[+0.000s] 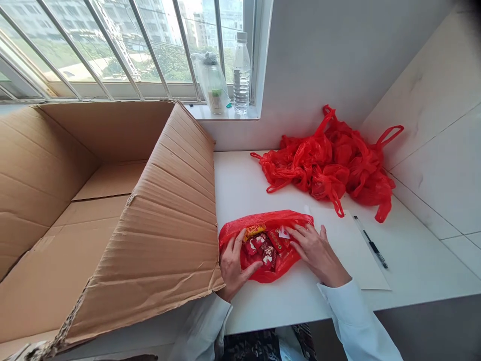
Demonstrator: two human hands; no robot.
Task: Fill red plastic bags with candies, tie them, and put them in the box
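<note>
On the white tabletop lies a red plastic bag, its mouth spread wide. Inside it show several small wrapped sweets in dark red and a yellow packet. My left hand rests on the bag's left side, thumb and fingers apart. Over the right side of the bag lies my right hand, fingers stretched out across its rim and touching the packets there. A small white-and-pink piece sits by the right fingertips.
A large open cardboard box stands close on the left. Red plastic bags are heaped at the back right. Paper and a black pen lie to the right. On the sill stand a water bottle and a bagged jar.
</note>
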